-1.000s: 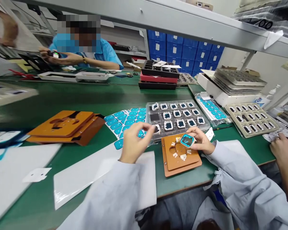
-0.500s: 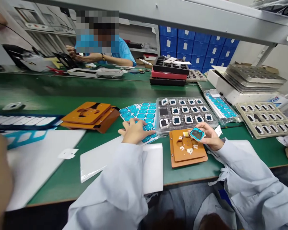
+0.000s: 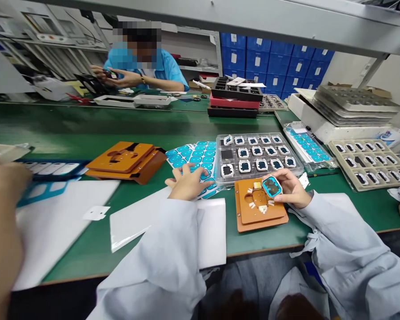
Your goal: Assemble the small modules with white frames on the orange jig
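My right hand (image 3: 294,190) pinches a small rounded-square frame (image 3: 272,186) with a blue border and dark centre. It is held over the right edge of an orange fixture (image 3: 260,218), whose recess has small white pieces around it. My left hand (image 3: 187,183) rests with spread fingers on sheets of blue rounded stickers (image 3: 205,153), and nothing is gripped in it. Behind the fixture lies a clear tray (image 3: 260,178) holding rows of white-rimmed dark frames.
Left of the sheets is another orange fixture (image 3: 120,158). White foam sheets (image 3: 212,231) lie near the front edge. A beige tray (image 3: 356,180) stands at right. A neighbour's arm (image 3: 3,222) reaches in at far left; a person in blue (image 3: 166,66) works opposite.
The frame in my right hand has tilted more upright and shifted slightly left. The neighbour's arm at far left has moved, with a beige tray now beside it. My left hand has barely moved.
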The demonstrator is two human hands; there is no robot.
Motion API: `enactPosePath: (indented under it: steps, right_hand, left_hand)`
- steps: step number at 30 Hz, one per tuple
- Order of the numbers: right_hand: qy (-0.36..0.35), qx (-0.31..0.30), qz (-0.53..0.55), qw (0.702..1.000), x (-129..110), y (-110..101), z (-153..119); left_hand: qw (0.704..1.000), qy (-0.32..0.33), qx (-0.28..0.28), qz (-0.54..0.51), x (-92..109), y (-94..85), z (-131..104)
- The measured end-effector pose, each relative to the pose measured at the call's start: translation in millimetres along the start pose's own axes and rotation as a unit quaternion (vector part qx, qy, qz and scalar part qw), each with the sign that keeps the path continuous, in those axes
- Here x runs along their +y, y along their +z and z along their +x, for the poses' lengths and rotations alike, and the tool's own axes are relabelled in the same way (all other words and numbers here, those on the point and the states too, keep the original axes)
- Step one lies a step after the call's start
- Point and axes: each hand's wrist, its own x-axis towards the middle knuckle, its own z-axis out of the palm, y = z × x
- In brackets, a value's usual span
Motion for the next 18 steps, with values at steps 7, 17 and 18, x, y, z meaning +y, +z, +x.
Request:
enactPosePath:
  steps: [7,17,18]
  right_hand:
    - [0.044,0.02,0.034,0.998,-5.7,0.1,-1.3]
    - [0.062,0.034,0.035,0.997,-7.0,-1.0,-1.5]
    - [0.059,0.03,0.039,0.997,-7.0,-1.2,-1.6]
  left_hand:
    - [1.0,0.008,0.013,-0.004,-6.3,2.1,3.4]
    - [0.999,0.007,0.03,-0.011,-14.6,5.7,12.6]
    - [1.0,0.005,0.029,-0.011,-14.5,5.3,12.2]
